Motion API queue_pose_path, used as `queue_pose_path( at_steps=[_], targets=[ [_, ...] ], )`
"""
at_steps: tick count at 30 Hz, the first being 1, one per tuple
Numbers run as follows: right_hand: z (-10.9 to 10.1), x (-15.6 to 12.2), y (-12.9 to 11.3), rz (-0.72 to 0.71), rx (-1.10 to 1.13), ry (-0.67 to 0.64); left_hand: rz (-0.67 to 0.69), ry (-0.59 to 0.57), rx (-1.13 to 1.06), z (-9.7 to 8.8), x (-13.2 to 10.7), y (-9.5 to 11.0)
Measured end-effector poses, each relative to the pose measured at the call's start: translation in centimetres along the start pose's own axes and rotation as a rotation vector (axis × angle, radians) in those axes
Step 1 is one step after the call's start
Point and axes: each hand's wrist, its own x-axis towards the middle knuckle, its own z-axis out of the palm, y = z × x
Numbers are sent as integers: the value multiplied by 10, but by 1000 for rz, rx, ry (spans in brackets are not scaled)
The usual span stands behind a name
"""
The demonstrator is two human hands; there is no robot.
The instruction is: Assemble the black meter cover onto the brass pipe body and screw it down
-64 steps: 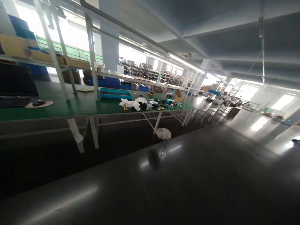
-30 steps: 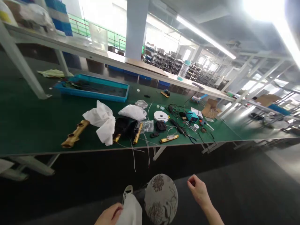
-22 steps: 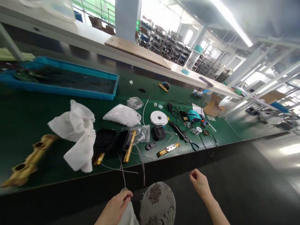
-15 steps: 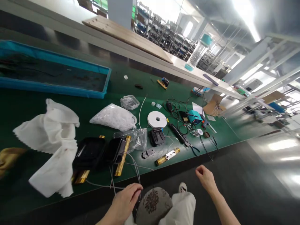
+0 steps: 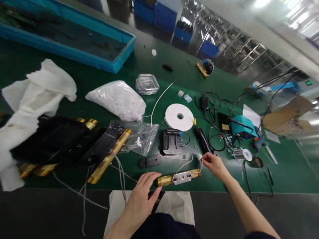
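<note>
Hands flank brass tube [image 5: 178, 177], left hand [image 5: 143, 194] spread open, right hand [image 5: 214, 165] pinching wire [image 5: 191, 158]; tape roll [image 5: 178, 117] behind.

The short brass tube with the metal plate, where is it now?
In the head view the short brass tube lies at the near edge of the green table, between the left hand and the right hand, close to the black module.

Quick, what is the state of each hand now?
Left hand: open, fingertips at the brass tube.
Right hand: pinching the thin white wire, it seems.
</note>
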Motion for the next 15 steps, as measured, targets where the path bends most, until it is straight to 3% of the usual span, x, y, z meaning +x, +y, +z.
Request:
queue_pose_path(
  at_steps=[4, 7, 11, 15],
  targets=[
    [20, 25, 16, -198, 101, -139, 53, 50, 161, 46, 13, 4],
    [35, 32, 25, -326, 141, -138, 106, 73, 265, 71, 17, 0],
    [48, 27, 41, -413, 165, -19, 233, 153, 367, 92, 12, -7],
    [47, -4, 55, -403, 194, 196, 274, 228, 386, 101, -2, -2]
  ],
)
